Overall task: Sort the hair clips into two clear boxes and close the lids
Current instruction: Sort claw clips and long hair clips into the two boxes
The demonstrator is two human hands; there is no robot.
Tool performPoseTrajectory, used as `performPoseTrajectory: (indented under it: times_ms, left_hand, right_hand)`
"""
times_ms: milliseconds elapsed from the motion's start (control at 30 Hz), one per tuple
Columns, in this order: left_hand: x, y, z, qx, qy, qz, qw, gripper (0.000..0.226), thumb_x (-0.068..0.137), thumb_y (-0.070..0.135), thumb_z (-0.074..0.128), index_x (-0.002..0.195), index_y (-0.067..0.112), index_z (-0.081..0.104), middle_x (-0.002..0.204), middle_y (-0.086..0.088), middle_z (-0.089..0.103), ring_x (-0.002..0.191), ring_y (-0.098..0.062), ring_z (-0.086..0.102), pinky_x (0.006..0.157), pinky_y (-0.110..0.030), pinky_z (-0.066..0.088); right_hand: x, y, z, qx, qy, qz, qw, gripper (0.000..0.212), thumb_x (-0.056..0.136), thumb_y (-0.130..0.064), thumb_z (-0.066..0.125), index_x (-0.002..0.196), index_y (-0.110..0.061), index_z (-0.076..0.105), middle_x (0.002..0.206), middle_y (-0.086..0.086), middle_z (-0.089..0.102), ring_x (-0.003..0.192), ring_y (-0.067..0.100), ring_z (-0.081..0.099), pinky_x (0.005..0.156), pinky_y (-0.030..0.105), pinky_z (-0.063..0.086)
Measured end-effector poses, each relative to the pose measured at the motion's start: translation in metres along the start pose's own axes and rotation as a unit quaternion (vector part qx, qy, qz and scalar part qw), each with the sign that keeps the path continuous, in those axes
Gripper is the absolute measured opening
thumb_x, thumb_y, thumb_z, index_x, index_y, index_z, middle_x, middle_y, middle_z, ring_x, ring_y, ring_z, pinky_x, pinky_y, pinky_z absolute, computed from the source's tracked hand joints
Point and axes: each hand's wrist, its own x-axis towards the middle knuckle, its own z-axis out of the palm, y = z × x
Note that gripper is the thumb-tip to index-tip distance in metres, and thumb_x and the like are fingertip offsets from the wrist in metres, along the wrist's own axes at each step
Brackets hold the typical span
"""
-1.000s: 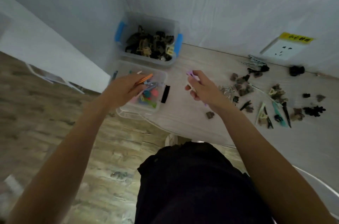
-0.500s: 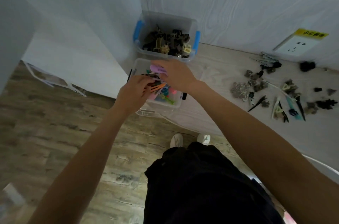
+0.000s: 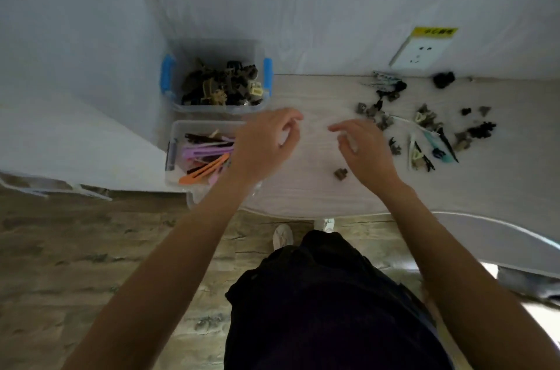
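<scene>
Two clear boxes stand at the table's left end. The far box [image 3: 263, 102], with blue latches, holds dark and tan claw clips. The near box [image 3: 178, 127] holds long flat clips in purple, orange and black. My left hand [image 3: 263, 145] hovers at the near box's right edge, fingers loosely curled, holding nothing. My right hand [image 3: 363, 145] hovers over the table's middle, fingers relaxed and empty. A small brown claw clip [image 3: 341, 173] lies just left of my right wrist. A scatter of loose hair clips [image 3: 424, 130] lies to the right of my right hand.
A wall socket [image 3: 419, 55] with a yellow label sits on the wall behind the loose clips. The table [image 3: 303, 193] has a curved front edge near my body. Below are a wooden floor and my shoes. A clear lid seems to lie under the near box.
Both hands have left the near box with nothing in them and moved right. The purple and orange clips they held now lie in that box. The camera has turned right.
</scene>
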Motion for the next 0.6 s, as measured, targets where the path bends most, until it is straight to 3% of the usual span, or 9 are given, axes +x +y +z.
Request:
performPoseTrajectory:
  times_ms: [100, 167, 267, 433, 600]
  left_hand:
    - [0.031, 0.014, 0.044, -0.009, -0.124, -0.005, 0.992, 0.024, 0.088, 0.024, 0.051, 0.11, 0.02, 0.06, 0.095, 0.005, 0.067, 0.09, -0.016, 0.061, 0.077, -0.037, 0.052]
    - [0.048, 0.02, 0.07, 0.007, -0.198, -0.011, 0.98, 0.029, 0.09, 0.026, 0.051, 0.118, 0.019, 0.056, 0.108, 0.001, 0.064, 0.101, -0.019, 0.057, 0.084, -0.037, 0.049]
    - [0.069, 0.034, 0.106, 0.045, -0.228, 0.038, 0.972, 0.034, 0.088, 0.024, 0.054, 0.121, 0.014, 0.055, 0.117, -0.006, 0.06, 0.107, -0.024, 0.053, 0.085, -0.034, 0.043]
    - [0.069, 0.076, 0.163, 0.102, -0.257, 0.17, 0.946, 0.028, 0.079, 0.027, 0.065, 0.1, 0.008, 0.061, 0.096, -0.011, 0.066, 0.094, -0.032, 0.057, 0.081, -0.038, 0.042]
    - [0.07, 0.09, 0.2, 0.232, -0.314, 0.128, 0.912, 0.045, 0.086, 0.044, 0.055, 0.114, 0.008, 0.052, 0.116, -0.009, 0.059, 0.115, -0.029, 0.046, 0.103, -0.04, 0.029]
  right_hand:
    - [-0.017, 0.067, -0.022, -0.063, -0.004, 0.167, 0.984, 0.02, 0.088, -0.012, 0.054, 0.103, -0.009, 0.067, 0.101, 0.015, 0.069, 0.089, 0.035, 0.061, 0.082, 0.037, 0.045]
    - [-0.026, 0.102, -0.03, -0.108, -0.02, 0.261, 0.959, 0.025, 0.087, -0.023, 0.054, 0.104, -0.009, 0.066, 0.103, 0.019, 0.067, 0.095, 0.039, 0.06, 0.083, 0.043, 0.048]
    - [-0.038, 0.134, -0.036, -0.129, -0.04, 0.355, 0.925, 0.035, 0.083, -0.027, 0.059, 0.114, -0.01, 0.061, 0.117, 0.021, 0.058, 0.108, 0.041, 0.052, 0.09, 0.046, 0.044]
    - [-0.043, 0.165, -0.041, -0.122, 0.001, 0.411, 0.903, 0.051, 0.088, -0.03, 0.054, 0.134, -0.011, 0.04, 0.141, 0.018, 0.035, 0.125, 0.038, 0.034, 0.101, 0.049, 0.032]
    - [-0.038, 0.187, -0.047, -0.115, 0.005, 0.392, 0.913, 0.048, 0.091, -0.024, 0.049, 0.135, -0.01, 0.038, 0.138, 0.017, 0.041, 0.123, 0.037, 0.037, 0.101, 0.045, 0.03]
